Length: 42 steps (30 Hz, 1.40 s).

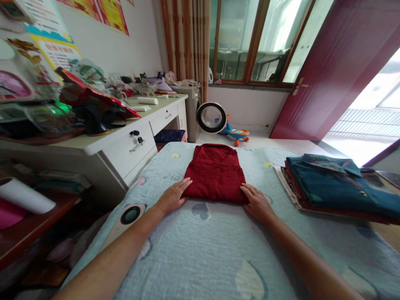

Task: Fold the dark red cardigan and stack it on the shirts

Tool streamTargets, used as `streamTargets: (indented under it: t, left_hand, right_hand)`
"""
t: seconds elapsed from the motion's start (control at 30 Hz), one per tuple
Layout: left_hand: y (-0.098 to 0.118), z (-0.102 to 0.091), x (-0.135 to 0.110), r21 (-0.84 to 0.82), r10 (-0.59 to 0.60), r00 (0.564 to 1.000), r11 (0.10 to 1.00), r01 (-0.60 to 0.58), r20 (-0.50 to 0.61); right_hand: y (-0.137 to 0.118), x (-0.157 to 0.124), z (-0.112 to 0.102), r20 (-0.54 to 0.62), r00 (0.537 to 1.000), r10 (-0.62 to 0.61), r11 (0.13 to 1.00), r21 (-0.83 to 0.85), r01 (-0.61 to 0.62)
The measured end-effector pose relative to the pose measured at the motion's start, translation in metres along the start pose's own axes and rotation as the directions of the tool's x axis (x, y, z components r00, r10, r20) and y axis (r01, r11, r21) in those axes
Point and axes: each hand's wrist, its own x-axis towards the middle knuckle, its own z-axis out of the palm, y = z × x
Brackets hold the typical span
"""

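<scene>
A dark red shirt (pixel 215 171) lies folded into a neat rectangle on the pale blue quilt (pixel 200 250), collar away from me. My left hand (pixel 172 196) rests flat at the shirt's near left corner, fingers stretched and touching the edge. My right hand (pixel 256 202) lies flat at the near right corner, fingers extended along the fold. Neither hand holds anything.
A stack of folded clothes, teal on top (pixel 337 183), sits on the quilt at the right. A cluttered white desk with drawers (pixel 125 141) runs along the left. A round fan (pixel 211 117) and a toy stand on the floor beyond. A dark red door (pixel 331 66) is open at right.
</scene>
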Motion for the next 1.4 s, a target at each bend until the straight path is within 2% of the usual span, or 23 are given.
streamTargets:
  t: [0.2,0.37,0.53,0.77,0.87,1.07,1.23,1.4]
  left_hand:
    - [-0.007,-0.013,0.005,0.068,0.068,0.997,0.995,-0.069,0.018]
    - [-0.032,-0.021,0.015,0.134,0.160,0.987,0.978,-0.157,-0.015]
    - [-0.055,-0.021,0.030,0.156,0.239,0.971,0.959,-0.238,0.010]
    - [-0.059,-0.012,0.058,0.206,0.285,0.957,0.935,-0.289,0.048]
    - [-0.061,-0.011,0.063,0.195,0.356,0.934,0.913,-0.357,0.041]
    - [-0.068,-0.017,0.056,0.124,0.526,0.848,0.839,-0.530,0.064]
    - [-0.073,-0.011,0.057,0.120,0.539,0.842,0.835,-0.536,0.014]
    - [-0.073,0.004,0.063,0.132,0.470,0.878,0.879,-0.458,-0.086]
  right_hand:
    - [0.017,0.003,0.003,-0.042,0.998,-0.037,0.998,0.057,0.039]
    - [0.037,0.008,0.007,-0.092,0.995,-0.050,0.995,0.084,0.058]
    - [0.054,0.019,0.010,-0.089,0.992,-0.092,0.993,0.060,0.097]
    - [0.063,0.042,0.012,-0.064,0.986,-0.156,0.986,0.043,0.158]
    - [0.065,0.045,0.009,-0.064,0.976,-0.209,0.977,0.021,0.210]
    - [0.070,0.043,0.011,-0.067,0.944,-0.324,0.945,0.016,0.326]
    - [0.074,0.047,0.016,-0.066,0.951,-0.301,0.952,0.034,0.303]
    - [0.075,0.057,0.016,-0.101,0.953,-0.286,0.955,0.051,0.292]
